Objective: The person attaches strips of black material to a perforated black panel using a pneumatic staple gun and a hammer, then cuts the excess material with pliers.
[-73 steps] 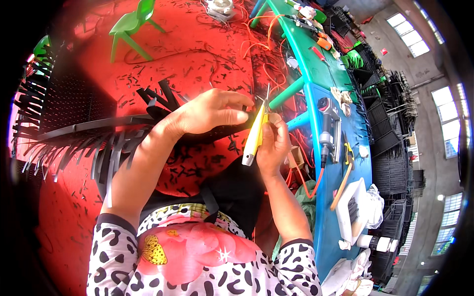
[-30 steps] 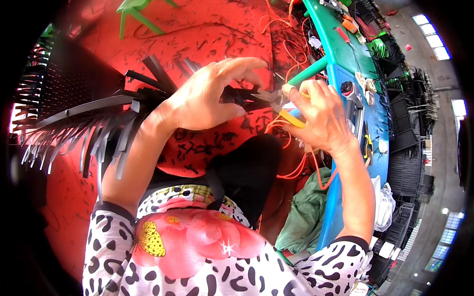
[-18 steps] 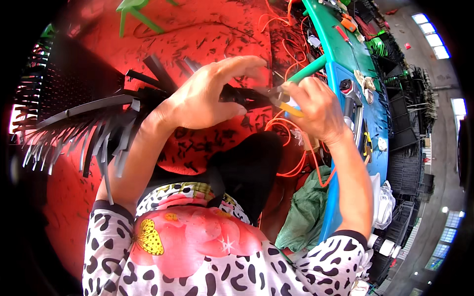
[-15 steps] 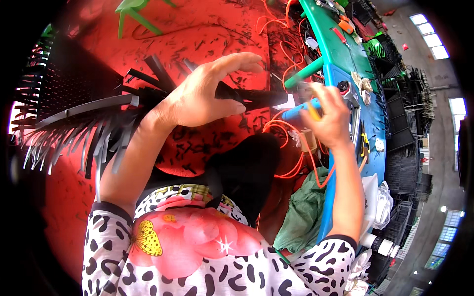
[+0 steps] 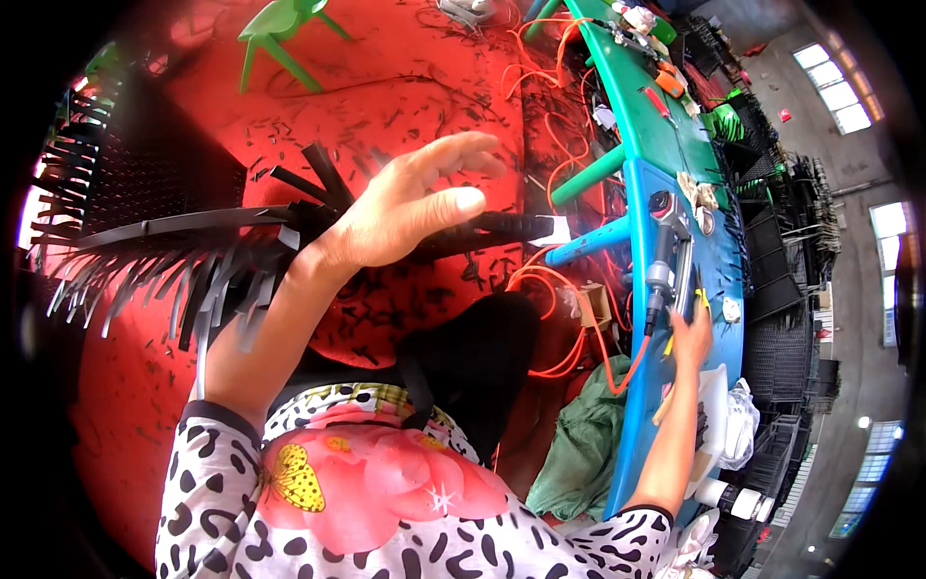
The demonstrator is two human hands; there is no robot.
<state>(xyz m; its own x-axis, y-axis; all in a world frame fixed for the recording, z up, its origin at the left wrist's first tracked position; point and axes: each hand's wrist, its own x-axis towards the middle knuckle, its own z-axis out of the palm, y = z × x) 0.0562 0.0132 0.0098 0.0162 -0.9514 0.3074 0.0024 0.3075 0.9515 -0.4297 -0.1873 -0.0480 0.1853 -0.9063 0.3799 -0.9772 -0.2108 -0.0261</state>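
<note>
My left hand (image 5: 410, 207) is open, its fingers stretched out and the thumb apart. It is above a dark frame part wrapped with flat black strips (image 5: 511, 230), whose far end has a white tip; I cannot tell whether the palm touches it. Loose strip ends (image 5: 183, 289) fan out beside my left forearm. My right hand (image 5: 692, 338) is low over the blue table (image 5: 637, 425), its fingers closed around a small yellow-handled tool (image 5: 667, 345) of which only a bit shows. Right by its fingertips lies another yellow-and-black hand tool (image 5: 702, 301).
A grey power tool (image 5: 662, 275) with an orange hose (image 5: 632, 372) lies on the blue table. Beyond stands a green table (image 5: 646, 106) with a red-handled tool (image 5: 659, 101). Black scraps litter the red floor (image 5: 405, 116). A green sack (image 5: 579, 454) and green stool (image 5: 280, 29) stand nearby.
My right hand has moved from beside the black frame part, right and down to the blue table, with the yellow-handled tool. My left hand stays open, slightly lower.
</note>
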